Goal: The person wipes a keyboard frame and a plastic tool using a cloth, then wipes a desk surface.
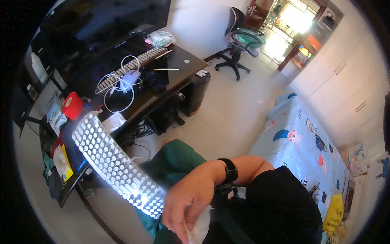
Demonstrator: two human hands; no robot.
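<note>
My right hand (190, 202), with a black watch (230, 170) on its wrist, pinches a crumpled white tissue (199, 227) low in the view. Directly to its left, a keyboard with round white keys (118, 161) slants above my lap, bright light glinting off its near end. The hand overlaps that end; whether it touches the keyboard I cannot tell. My left hand is out of view. Green shorts (179, 155) cover my legs beneath.
On the dark desk (179, 82) are a white corded mouse (129, 80), a second keyboard (134, 65), a red tape roll (72, 105) and a folded white tissue (115, 121). A monitor (103, 33) stands behind. A computer tower (195, 94) sits below; a bed (292, 143) lies right.
</note>
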